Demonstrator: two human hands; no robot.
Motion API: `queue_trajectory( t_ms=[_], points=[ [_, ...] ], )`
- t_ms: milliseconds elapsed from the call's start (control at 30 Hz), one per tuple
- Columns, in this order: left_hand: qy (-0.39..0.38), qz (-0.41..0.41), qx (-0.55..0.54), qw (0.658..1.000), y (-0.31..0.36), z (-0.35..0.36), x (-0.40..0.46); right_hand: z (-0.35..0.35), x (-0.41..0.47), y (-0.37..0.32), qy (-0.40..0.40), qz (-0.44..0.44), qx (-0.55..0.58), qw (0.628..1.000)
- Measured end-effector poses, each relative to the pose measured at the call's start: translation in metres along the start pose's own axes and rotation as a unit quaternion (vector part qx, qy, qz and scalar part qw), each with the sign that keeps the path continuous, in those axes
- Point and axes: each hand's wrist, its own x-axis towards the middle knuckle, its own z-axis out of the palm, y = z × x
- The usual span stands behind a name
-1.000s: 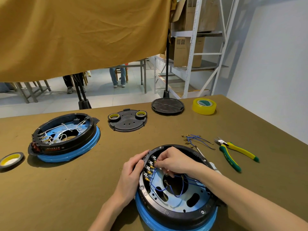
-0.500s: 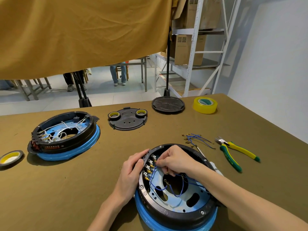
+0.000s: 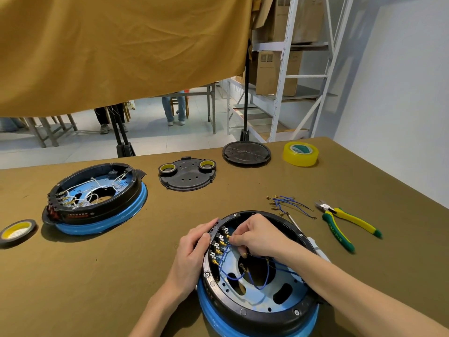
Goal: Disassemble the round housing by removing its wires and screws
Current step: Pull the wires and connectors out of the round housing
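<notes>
The right hand (image 3: 260, 235) has edged slightly along the terminal row (image 3: 220, 244).

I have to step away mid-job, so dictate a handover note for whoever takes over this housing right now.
Left hand braces the near round housing at its left rim.
Right hand pinches a blue wire at the terminal row.
Done: a bundle of pulled blue wires lies on the table beside the pliers.
Left: several blue wires remain attached; rim screws remain in place.
</notes>
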Motion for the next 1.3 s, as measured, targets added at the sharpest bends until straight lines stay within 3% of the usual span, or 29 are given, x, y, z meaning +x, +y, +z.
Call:
queue_trajectory(
  t_ms=[467, 667, 867, 1167, 1300],
  points=[
    [-0.010, -0.002, 0.015, 1.000, 0.005, -0.003, -0.001, -0.003, -0.006, -0.007, 0.002, 0.008, -0.047, 0.999],
    [-0.015, -0.009, 0.010, 1.000, 0.004, -0.003, -0.002, -0.002, -0.024, -0.012, 0.076, -0.093, -0.232, 0.965],
    [-0.011, 0.004, 0.020, 1.000, 0.004, -0.004, -0.001, 0.007, -0.023, -0.016, 0.039, -0.116, -0.232, 0.965],
    [-0.010, 0.002, 0.020, 1.000, 0.003, -0.005, -0.001, 0.024, -0.014, -0.015, 0.103, -0.058, -0.230, 0.966],
    [-0.012, 0.005, 0.016, 1.000, 0.002, -0.004, -0.001, 0.019, -0.011, -0.013, 0.067, -0.052, -0.162, 0.983]
  ],
)
